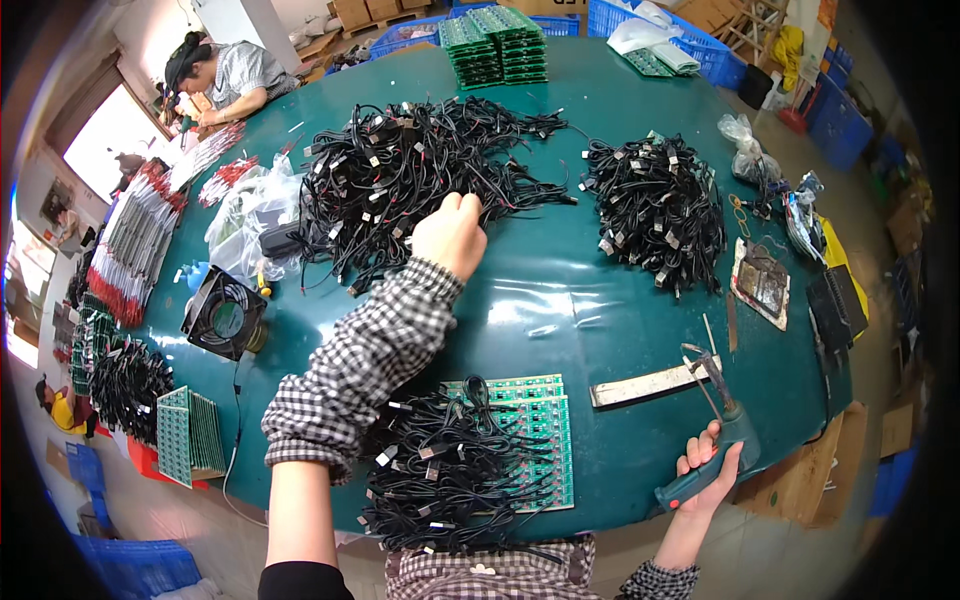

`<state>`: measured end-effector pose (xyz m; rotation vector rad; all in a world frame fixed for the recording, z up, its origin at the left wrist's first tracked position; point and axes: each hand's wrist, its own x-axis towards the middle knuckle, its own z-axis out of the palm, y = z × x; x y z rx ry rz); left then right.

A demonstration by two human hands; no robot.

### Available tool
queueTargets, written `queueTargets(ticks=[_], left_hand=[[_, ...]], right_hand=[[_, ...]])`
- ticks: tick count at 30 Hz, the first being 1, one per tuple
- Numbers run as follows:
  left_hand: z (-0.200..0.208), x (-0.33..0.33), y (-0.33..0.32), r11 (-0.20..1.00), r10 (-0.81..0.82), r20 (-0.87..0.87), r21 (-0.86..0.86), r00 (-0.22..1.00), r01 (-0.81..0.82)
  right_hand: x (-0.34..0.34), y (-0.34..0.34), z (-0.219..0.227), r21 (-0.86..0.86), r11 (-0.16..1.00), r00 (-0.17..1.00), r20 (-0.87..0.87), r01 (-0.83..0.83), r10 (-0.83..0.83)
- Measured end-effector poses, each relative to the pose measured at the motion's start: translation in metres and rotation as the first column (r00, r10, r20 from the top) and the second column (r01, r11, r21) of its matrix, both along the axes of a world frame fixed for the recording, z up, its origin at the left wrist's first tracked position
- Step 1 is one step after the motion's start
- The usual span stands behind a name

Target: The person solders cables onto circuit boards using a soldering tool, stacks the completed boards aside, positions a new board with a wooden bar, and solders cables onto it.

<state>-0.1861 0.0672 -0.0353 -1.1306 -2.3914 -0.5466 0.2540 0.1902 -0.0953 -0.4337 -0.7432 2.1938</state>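
Note:
My left hand [450, 233] reaches far forward, fingers curled into the near edge of a big tangled heap of black cables [420, 170] on the green table [560, 290]. My right hand [706, 465] is down at the table's near right edge, gripping a teal soldering iron [722, 437] by its handle, tip pointing up and away. In front of me lies a green circuit board panel [535, 425] with a bunch of black wired leads [440, 475] spread over its left part.
A second cable heap [660, 205] lies right of centre. A metal strip [650, 384], a solder-stained pad [762, 283], a small black fan [224, 315], stacked green boards [497, 45], blue crates [670, 40] and a seated person [225, 75] at the far left corner surround the work area.

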Motion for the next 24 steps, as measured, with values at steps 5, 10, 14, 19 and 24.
queueTargets(ticks=[5,10,14,19,24], left_hand=[[0.015,0.054,-0.05,0.965,-0.246,0.231,0.155,0.941,0.214],[0.015,0.069,-0.1,0.941,-0.329,0.488,0.098,0.808,0.324],[0.016,0.059,-0.113,0.919,-0.29,0.389,-0.143,0.874,0.368],[0.032,0.077,-0.064,0.72,-0.575,0.275,-0.276,0.77,0.637],[0.001,0.069,-0.052,0.635,-0.575,0.497,-0.23,0.65,0.738]], right_hand=[[0.008,0.001,0.001,-0.007,0.999,0.999,0.026,0.046,-0.046],[0.002,0.004,0.0,0.009,1.0,1.0,-0.004,0.001,-0.001],[0.002,0.004,0.001,0.009,1.0,1.0,0.006,0.004,-0.004],[0.004,0.004,0.004,-0.013,1.0,1.0,-0.006,0.024,-0.024],[-0.001,0.003,0.001,-0.004,1.0,1.0,-0.025,0.016,-0.016]])
